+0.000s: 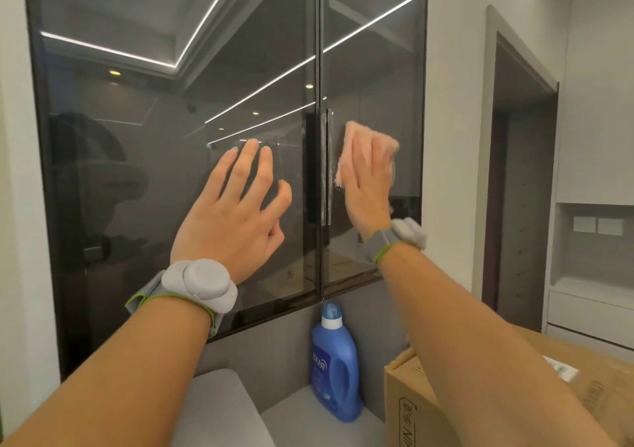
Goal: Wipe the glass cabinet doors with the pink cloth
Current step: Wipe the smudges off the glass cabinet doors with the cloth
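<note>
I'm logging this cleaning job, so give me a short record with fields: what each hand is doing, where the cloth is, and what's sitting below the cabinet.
left hand: open, fingers spread, flat against the left glass door
right hand: pressing the pink cloth on the right glass door
cloth position: beside the vertical door handles, about mid-height
wrists: grey wrist device on each
below cabinet: blue detergent bottle, cardboard box to its right
</note>
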A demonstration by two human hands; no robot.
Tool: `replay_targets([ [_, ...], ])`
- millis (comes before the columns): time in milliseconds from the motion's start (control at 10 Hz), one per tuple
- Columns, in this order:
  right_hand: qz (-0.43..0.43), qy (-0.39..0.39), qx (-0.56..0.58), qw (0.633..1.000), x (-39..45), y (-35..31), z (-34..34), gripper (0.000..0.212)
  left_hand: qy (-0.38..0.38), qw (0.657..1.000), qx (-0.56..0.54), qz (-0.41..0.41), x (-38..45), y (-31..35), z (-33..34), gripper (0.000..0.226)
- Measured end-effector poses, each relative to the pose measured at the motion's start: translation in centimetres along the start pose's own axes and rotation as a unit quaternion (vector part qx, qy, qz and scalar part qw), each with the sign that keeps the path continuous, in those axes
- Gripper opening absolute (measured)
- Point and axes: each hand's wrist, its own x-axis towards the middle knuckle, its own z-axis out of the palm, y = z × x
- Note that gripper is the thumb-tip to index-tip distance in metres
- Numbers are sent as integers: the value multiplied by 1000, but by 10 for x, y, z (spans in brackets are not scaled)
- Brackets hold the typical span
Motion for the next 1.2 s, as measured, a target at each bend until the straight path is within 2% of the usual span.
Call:
replay_targets([
  [100,-75,-72,-63,993,-6,5,4,57,-1,1000,-1,-1,0,1,1,43],
  [200,-181,-61,-102,976,-36,12,-2,58,6,1000,-1,-1,0,1,1,42],
  [300,-233,-66,-127,962,-76,23,-5,59,9,1000,-1,-2,0,0,2,43],
  [400,-195,-71,-127,970,-112,33,-12,57,1,1000,1,-4,0,2,2,44],
  [500,-94,-26,-111,989,-114,20,-20,46,-7,1000,-4,-6,0,3,-1,44],
  [600,67,61,32,995,-72,-20,-37,37,-6,1000,-7,-4,1,0,-2,44],
  [700,112,130,70,983,-29,-49,-51,51,-6,1000,-13,-5,0,0,1,45],
  [800,10,116,33,993,-9,-75,-48,52,-4,1000,-7,-4,1,-1,1,44],
  [900,-35,100,30,994,3,-96,-36,57,-7,1000,-8,-4,-1,0,0,43],
  [1000,-58,22,21,998,5,-110,-13,62,-3,1000,-9,-4,-1,1,1,43],
  [1100,-85,-24,-76,993,-6,-109,13,66,0,1000,-12,-6,-1,0,2,45],
  [1200,-91,5,-106,990,-19,-96,20,69,-2,1000,-15,-5,-1,0,2,45],
])
